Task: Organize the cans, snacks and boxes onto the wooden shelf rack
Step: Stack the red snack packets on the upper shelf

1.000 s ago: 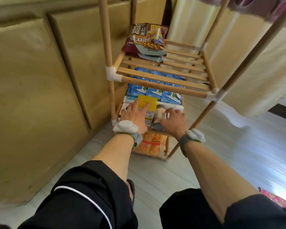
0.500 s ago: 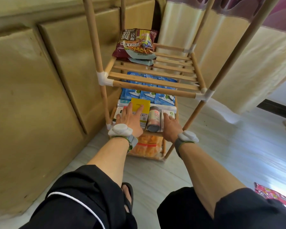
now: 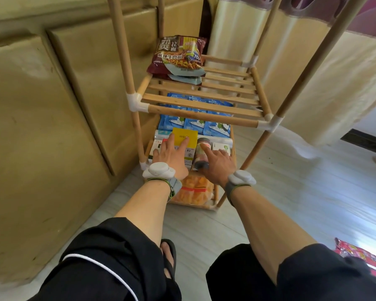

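Rack (image 3: 201,118): wooden, slatted tiers, white corner joints; stands on floor by tan wall.
Mid tier: yellow box (image 3: 186,137), jar (image 3: 201,154) lying on its side, white box (image 3: 223,147) in front row; blue packs (image 3: 194,124) behind.
L hand (image 3: 172,157): flat on yellow box, fingers spread, nothing gripped.
R hand (image 3: 218,165): over jar, index tip touching it, other fingers loose, no clamp.
Top tier: noodle bags (image 3: 178,56), stacked at back-left.
Bottom tier: orange snacks (image 3: 194,190).
Floor, far R: red pack (image 3: 365,260), well apart from rack.
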